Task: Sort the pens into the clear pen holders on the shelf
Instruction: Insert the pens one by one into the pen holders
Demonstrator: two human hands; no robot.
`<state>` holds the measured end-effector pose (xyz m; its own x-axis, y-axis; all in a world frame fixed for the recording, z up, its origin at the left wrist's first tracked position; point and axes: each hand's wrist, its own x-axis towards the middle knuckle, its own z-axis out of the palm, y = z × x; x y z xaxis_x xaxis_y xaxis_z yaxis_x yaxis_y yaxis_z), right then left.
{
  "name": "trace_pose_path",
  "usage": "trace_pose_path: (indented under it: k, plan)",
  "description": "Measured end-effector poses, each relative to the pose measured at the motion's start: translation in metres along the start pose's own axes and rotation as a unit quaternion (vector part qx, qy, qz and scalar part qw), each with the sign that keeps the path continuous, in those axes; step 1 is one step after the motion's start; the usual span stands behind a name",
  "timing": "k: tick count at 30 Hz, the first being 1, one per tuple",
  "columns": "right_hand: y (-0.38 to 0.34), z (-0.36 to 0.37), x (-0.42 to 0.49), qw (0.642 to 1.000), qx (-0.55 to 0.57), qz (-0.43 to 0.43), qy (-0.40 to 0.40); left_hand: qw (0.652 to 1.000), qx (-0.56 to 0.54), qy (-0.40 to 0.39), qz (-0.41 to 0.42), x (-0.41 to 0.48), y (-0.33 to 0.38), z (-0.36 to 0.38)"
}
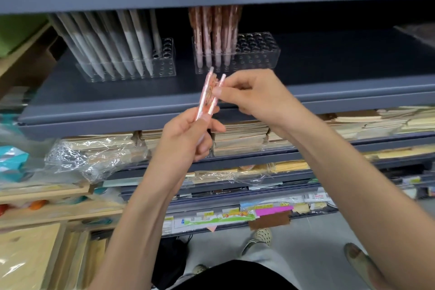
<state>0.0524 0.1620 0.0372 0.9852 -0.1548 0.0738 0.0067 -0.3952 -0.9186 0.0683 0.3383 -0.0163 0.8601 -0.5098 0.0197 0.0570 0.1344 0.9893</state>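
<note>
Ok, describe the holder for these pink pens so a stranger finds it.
Two clear holders stand on the dark grey shelf. It is the right-hand holder: pink pens fill its left end only, while the left holder carries grey pens.

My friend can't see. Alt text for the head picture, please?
A left hand grips a few pink patterned pens while the right hand pinches one pen. Behind, on a dark grey metal shelf, stand two clear plastic pen holders: the left holder nearly full of grey pens, the right holder part-filled with pink pens.
</note>
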Motion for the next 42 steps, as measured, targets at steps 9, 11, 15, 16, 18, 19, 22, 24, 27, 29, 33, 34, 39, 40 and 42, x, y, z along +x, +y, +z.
trace_pose_path:
  k: [9,11,15,16,18,19,22,24,27,29,33,34,39,40,42]
  plan:
    - [-0.002,-0.046,0.019,0.922,0.312,-0.046,0.222,0.999,-0.029,0.024,0.0,0.003,0.001,0.007]
    - [-0.002,-0.06,0.029,0.899,0.313,-0.095,0.291,0.999,-0.029,0.04,-0.003,0.004,0.003,0.006]
    - [-0.001,-0.071,0.046,0.885,0.275,-0.159,0.342,0.997,-0.043,0.067,-0.012,0.006,0.008,0.006]
    - [-0.001,-0.071,0.05,0.89,0.258,-0.163,0.338,0.996,-0.048,0.071,-0.013,0.007,0.009,0.006]
    - [-0.001,-0.069,0.059,0.905,0.226,-0.156,0.325,0.996,-0.047,0.076,-0.011,0.008,0.01,0.006]
    - [-0.003,-0.067,0.064,0.911,0.217,-0.147,0.319,0.996,-0.041,0.075,-0.008,0.008,0.011,0.005]
    - [-0.006,-0.064,0.081,0.927,0.188,-0.114,0.304,0.998,-0.028,0.061,0.009,0.007,0.012,0.003]
    - [-0.005,-0.063,0.09,0.949,0.099,-0.091,0.286,0.998,-0.024,0.056,0.026,0.007,0.012,0.0]
    - [-0.004,-0.061,0.1,0.97,-0.079,-0.041,0.226,0.997,-0.015,0.061,0.045,0.006,0.012,-0.003]
    - [-0.008,-0.059,0.103,0.966,-0.164,-0.035,0.194,0.996,-0.011,0.07,0.05,0.006,0.011,-0.005]
    - [-0.018,-0.053,0.105,0.956,-0.24,-0.049,0.164,0.995,-0.031,0.084,0.042,0.008,0.011,-0.01]
    - [-0.021,-0.051,0.105,0.955,-0.248,-0.046,0.157,0.994,-0.04,0.09,0.038,0.008,0.011,-0.011]
    - [-0.025,-0.05,0.104,0.971,-0.183,-0.009,0.154,0.992,-0.024,0.106,0.072,0.01,0.008,-0.016]
    - [-0.025,-0.048,0.099,0.974,-0.136,-0.015,0.18,0.99,-0.008,0.108,0.086,0.01,0.007,-0.016]
    - [-0.024,-0.04,0.083,0.968,0.008,-0.051,0.245,0.987,0.024,0.113,0.107,0.01,0.006,-0.016]
